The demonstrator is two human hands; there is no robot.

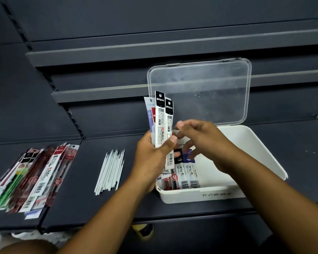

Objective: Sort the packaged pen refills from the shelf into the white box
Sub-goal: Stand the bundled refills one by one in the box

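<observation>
- Left hand point(154, 158) clenched a fan of refill packets point(162, 123), lower ends hidden in the palm.
- Right hand point(200, 142) hovered beside that grip; its hold unclear.
- Below, white box point(200, 196) partly blocked.

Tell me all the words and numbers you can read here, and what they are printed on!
"M&G": on the black tops of the two refill packets held upright in the left hand.
"DM-201": partly hidden, on a blue packet under the right hand.
"福": in red circles on a packet in the white box and on one in the shelf pile.
Box front lettering, barcodes and small print: too blurred to read.
</observation>
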